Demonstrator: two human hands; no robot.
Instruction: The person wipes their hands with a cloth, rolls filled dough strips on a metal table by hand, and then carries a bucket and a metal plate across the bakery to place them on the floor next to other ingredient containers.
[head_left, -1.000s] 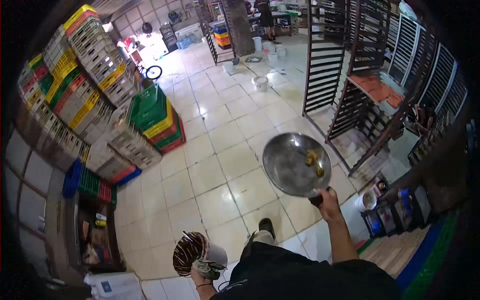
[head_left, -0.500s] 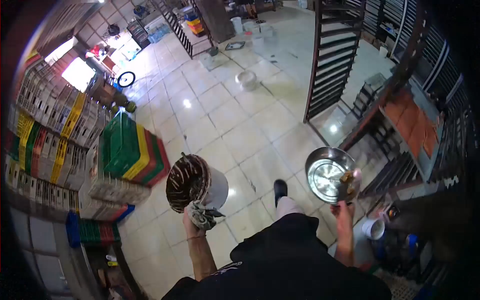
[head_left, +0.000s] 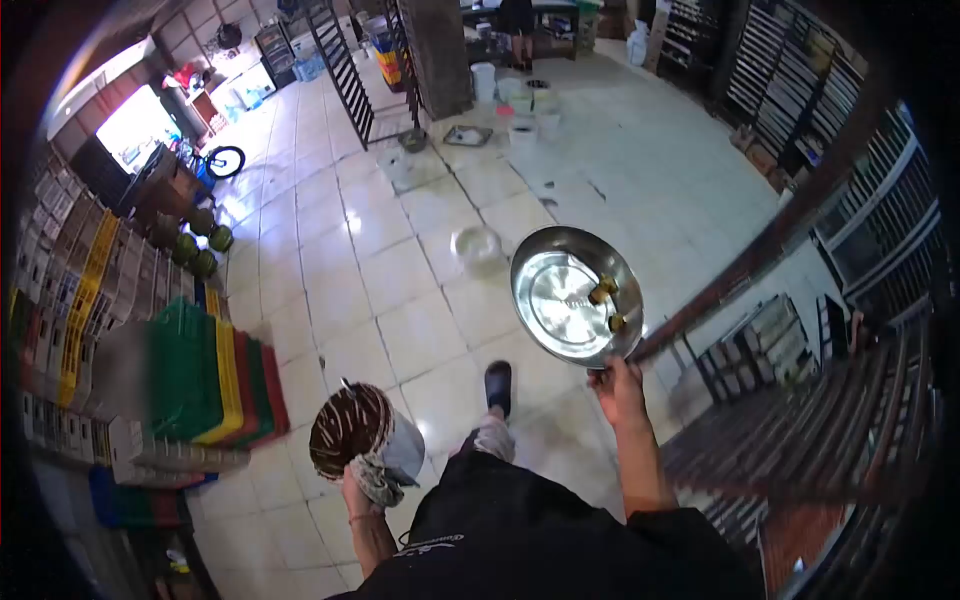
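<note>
My left hand (head_left: pixel 356 497) is closed at the near rim of a white bucket (head_left: pixel 405 450), with a crumpled greyish cloth (head_left: pixel 376 482) bunched against it. Dark brown, chocolate-like stuff with pale streaks coats the bucket's inside (head_left: pixel 345 430), and a thin handle end (head_left: pixel 347 383) sticks up at its far rim. Held out ahead in my right hand (head_left: pixel 620 393) is a shiny round metal basin (head_left: pixel 560 300), gripped by its near edge and tilted towards me. Two small yellowish-brown pieces (head_left: pixel 603 290) lie at its right side. The fingers under the basin are partly hidden.
Stacked green, yellow and red crates (head_left: pixel 185 370) stand at the left beside tall stacks of pale crates (head_left: pixel 75 270). A translucent tub (head_left: pixel 475 247) sits on the tiled floor (head_left: pixel 400 270) ahead. Dark slatted racks (head_left: pixel 800 430) line the right. A tall rack (head_left: pixel 345 75) and several buckets (head_left: pixel 484 82) are farther off.
I have walked forward, and the floor tub and crates are nearer. The basin has swung left and further ahead in view. Both hands keep hold of the same things.
</note>
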